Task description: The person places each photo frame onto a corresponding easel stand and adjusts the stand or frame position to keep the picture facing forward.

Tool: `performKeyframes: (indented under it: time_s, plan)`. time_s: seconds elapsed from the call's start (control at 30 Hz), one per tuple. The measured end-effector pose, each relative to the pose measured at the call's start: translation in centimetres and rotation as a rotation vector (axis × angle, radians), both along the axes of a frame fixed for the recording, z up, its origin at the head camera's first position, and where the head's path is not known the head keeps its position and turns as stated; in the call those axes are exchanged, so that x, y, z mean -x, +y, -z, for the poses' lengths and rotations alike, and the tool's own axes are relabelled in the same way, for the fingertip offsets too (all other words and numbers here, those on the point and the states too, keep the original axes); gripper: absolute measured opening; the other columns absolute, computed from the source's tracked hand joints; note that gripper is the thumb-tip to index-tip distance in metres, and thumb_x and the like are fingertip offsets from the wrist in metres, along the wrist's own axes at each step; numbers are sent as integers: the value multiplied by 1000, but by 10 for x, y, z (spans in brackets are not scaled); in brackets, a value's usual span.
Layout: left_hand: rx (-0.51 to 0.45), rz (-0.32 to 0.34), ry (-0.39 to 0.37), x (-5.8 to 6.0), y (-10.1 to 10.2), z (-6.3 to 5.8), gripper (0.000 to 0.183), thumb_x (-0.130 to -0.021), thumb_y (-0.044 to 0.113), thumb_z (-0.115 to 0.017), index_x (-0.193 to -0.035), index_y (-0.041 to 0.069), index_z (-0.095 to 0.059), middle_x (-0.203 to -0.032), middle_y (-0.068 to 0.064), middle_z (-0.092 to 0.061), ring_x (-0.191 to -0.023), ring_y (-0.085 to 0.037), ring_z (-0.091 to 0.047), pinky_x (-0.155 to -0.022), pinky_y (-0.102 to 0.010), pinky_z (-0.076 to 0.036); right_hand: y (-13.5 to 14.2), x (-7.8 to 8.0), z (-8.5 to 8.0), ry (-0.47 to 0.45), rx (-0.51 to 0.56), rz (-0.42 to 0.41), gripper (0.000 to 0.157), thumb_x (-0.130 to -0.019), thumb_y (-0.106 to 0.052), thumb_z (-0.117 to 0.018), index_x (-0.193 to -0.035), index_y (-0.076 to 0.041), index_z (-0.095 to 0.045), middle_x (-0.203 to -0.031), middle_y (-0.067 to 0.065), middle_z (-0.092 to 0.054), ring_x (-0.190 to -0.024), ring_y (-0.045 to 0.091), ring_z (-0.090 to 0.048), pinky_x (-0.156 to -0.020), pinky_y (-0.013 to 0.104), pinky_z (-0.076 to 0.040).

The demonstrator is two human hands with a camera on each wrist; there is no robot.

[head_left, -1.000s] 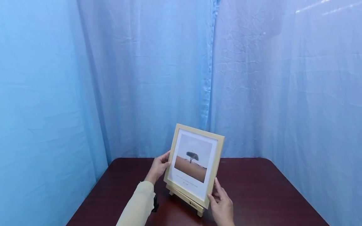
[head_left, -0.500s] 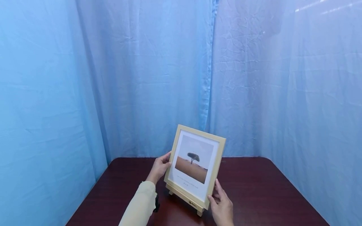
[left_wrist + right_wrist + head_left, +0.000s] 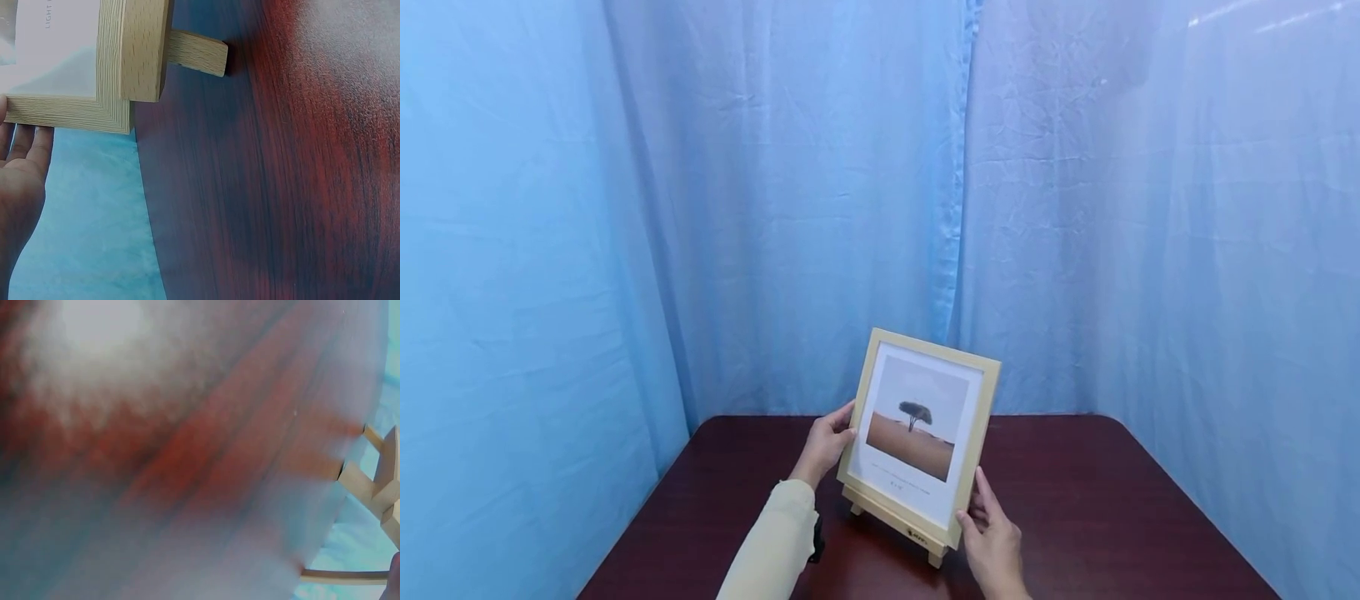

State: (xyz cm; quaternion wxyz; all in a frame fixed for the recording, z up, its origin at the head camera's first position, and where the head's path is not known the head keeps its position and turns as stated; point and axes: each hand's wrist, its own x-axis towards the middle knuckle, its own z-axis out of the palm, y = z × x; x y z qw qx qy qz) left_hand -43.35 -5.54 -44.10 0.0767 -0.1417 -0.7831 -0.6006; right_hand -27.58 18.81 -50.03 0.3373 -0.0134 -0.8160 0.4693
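A light-wood picture frame [image 3: 917, 417] with a print of a lone tree leans back on a small wooden tabletop easel [image 3: 891, 512], turned at an angle. My left hand [image 3: 826, 442] pinches its left edge, thumb in front and fingers behind. On the lower right edge, my right hand [image 3: 992, 542] holds it with the thumb towards the front. The left wrist view shows the frame's corner [image 3: 75, 114] on the easel ledge [image 3: 144, 50], beside the fingers of the left hand [image 3: 22, 181]. Part of the easel [image 3: 387, 469] appears at the right border of the right wrist view.
The easel stands on a dark red-brown wooden table [image 3: 1090, 500] with rounded far corners. Blue curtains [image 3: 820, 208] hang behind the table and along both sides. A glare patch [image 3: 100, 325] lies on the tabletop.
The frame and easel have shifted very slightly to the right. Both hands stay on the frame, and little else differs.
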Motion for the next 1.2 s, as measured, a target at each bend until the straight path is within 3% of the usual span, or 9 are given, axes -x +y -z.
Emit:
performKeyframes:
  time_s: [0.13, 0.73, 1.2]
  plan:
    - [-8, -9, 16, -1, -2, 0, 53, -94, -7, -59, -145, 7, -51, -124, -22, -63, -116, -35, -59, -95, -51, -49, 2, 2, -1, 23, -22, 10, 73, -82, 6, -75, -148, -7, -47, -101, 15, -72, -87, 28, -70, -70, 29, -58]
    - [-27, -36, 29, -10, -7, 1, 54, -93, -7, -60, -144, 8, -52, -118, -20, -66, -107, -30, -61, -91, -48, -52, 16, 18, -8, -45, -16, -25, 72, -85, 6, -71, -150, -11, -45, -103, 14, -71, -92, 27, -69, -71, 28, -56]
    - [-23, -70, 30, -18, -8, 2, 55, -94, -7, -61, -145, 9, -51, -117, -17, -66, -98, -25, -61, -87, -42, -54, 27, 32, -14, -128, -26, -80, 71, -89, 5, -67, -153, -12, -40, -110, 18, -68, -100, 33, -67, -78, 38, -57]
